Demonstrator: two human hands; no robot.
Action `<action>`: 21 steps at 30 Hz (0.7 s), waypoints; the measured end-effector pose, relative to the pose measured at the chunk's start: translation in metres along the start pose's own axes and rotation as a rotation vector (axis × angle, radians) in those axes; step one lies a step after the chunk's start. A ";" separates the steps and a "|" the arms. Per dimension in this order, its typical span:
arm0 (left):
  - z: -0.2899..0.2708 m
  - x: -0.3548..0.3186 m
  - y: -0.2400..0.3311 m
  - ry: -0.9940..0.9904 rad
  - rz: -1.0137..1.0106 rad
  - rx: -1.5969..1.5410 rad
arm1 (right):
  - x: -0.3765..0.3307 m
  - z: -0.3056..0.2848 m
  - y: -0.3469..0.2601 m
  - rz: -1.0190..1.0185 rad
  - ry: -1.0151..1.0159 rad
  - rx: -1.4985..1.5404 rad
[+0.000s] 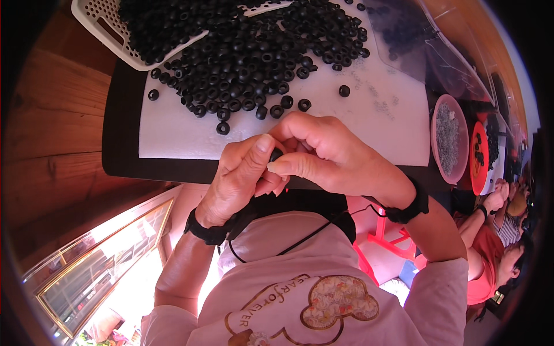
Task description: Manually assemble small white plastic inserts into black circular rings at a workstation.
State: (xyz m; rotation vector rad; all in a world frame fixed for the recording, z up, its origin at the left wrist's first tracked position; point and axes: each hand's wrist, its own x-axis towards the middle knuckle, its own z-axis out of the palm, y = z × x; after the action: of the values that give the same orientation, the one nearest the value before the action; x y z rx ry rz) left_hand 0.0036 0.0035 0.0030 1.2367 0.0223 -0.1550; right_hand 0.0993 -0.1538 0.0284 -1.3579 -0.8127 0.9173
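The left hand [239,173] is bent, with its thumb and fingers pinching a small black bead [276,154]. The right hand [323,144] is curled in to meet it, and its thumb tip presses at the same bead. The two hands touch. The bead is between the two thumbs, above the table's near edge, about the middle. Fingers hide most of it.

Lots of round black beads [231,78] lie in a heap along the far edge of the table [124,153]. They look smooth and dull, and many show a round hole. Some sit in a white basket [103,30] full of little holes, at the far left corner. Under the heap is a flat white mat [375,135]. By the right edge is a pink bowl [435,135] of tiny grey bits [447,138].
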 end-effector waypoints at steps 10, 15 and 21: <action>0.002 -0.003 0.000 0.046 -0.041 0.052 | -0.006 0.009 0.002 -0.195 0.113 -0.368; 0.003 -0.003 0.003 0.070 -0.058 0.075 | -0.006 0.010 0.004 -0.109 0.122 -0.160; 0.002 -0.001 0.003 0.019 -0.011 0.031 | -0.007 0.008 0.007 -0.068 0.118 -0.065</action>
State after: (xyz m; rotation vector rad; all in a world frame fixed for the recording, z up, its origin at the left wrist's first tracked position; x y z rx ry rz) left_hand 0.0028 0.0022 0.0064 1.2694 0.0430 -0.1538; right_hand 0.0882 -0.1566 0.0224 -1.4182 -0.7988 0.7563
